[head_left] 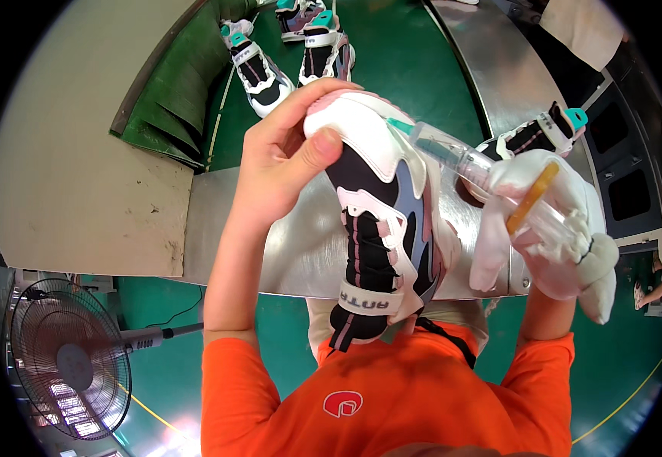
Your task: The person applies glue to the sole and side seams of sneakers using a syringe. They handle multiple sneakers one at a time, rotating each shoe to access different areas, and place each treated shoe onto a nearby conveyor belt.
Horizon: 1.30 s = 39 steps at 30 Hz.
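Note:
A white, black, pink and blue-grey sneaker (374, 221) is tilted in front of me, toe pointing away. My bare left hand (281, 148) wraps round its toe, thumb on the upper and fingers on the far side. In a white glove, my right hand (544, 221) is closed round a clear plastic syringe (449, 148). A yellowish band (532, 199) crosses the syringe's barrel by the fingers. The green tip (399, 124) of the syringe meets the shoe's side near the toe, at the edge of the white overlay.
Several similar sneakers (323, 49) stand on a green conveyor belt (407, 53) at the far side. Another sneaker (540, 133) lies right, behind my gloved hand. A metal ledge (293, 244) runs before me, and a standing fan (72, 358) is at lower left.

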Each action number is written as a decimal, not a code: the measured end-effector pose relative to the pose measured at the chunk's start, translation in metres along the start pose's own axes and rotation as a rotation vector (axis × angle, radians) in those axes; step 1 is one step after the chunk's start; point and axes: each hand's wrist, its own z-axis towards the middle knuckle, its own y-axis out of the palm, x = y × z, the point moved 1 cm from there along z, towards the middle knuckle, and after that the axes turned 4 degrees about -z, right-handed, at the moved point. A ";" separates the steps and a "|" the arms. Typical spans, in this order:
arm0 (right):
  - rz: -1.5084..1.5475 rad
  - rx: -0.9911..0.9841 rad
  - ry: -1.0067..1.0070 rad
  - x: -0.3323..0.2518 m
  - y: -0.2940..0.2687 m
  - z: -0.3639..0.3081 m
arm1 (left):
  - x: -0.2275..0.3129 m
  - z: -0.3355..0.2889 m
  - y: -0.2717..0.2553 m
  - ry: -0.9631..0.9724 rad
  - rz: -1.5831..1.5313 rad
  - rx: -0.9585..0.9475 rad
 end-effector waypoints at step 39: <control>0.381 0.226 0.435 0.039 -0.003 -0.041 | -0.088 -0.049 -0.040 -0.212 -0.257 0.360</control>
